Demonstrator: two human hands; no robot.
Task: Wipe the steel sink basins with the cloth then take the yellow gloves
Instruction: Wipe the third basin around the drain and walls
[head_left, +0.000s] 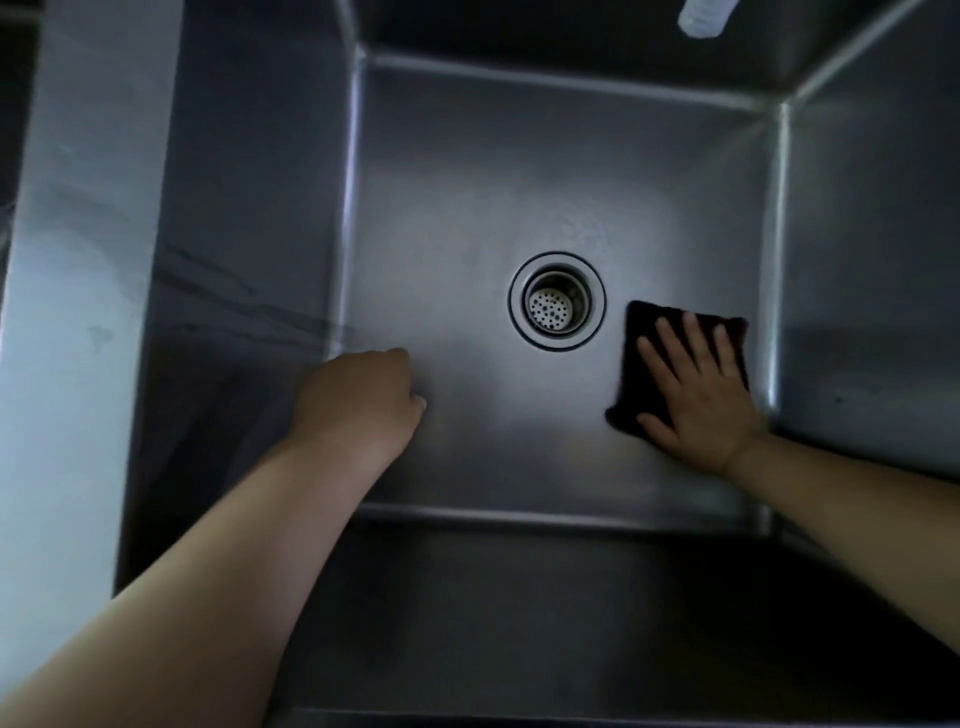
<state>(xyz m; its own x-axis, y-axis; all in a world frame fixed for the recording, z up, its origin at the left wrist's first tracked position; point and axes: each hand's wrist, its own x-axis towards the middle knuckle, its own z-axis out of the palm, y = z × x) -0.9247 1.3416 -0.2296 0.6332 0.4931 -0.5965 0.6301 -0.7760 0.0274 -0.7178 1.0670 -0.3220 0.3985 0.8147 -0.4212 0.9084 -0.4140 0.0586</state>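
Steel sink basin (467, 197) fills nearly the whole frame from where I am watching, seen straight down, its walls rising on all four sides and its floor catching a soft patch of light around the middle. A round drain (557, 300) with a perforated strainer sits a little right of centre on that floor.

My right hand (701, 395) lies flat at the right of the frame, fingers straight and spread, palm pressing a dark cloth (644, 364) against the basin floor. The cloth is just right of the drain, near the foot of the right wall, and its edges show beyond the fingertips and along the thumb side. Nothing is pinched; the hand simply bears down on the fabric.

My left hand (358, 405) is at the lower left of centre, close to the corner where the left wall meets the floor. Its fingers are curled under into a loose fist and I can see nothing inside them. Whether the knuckles touch the steel I cannot tell from this angle. Both forearms reach in from the bottom corners of the frame.

A wide steel divider (78, 312) runs down the left edge of the frame. At the upper right, a pale ribbed object (704, 18) pokes in from the top edge, blurred.
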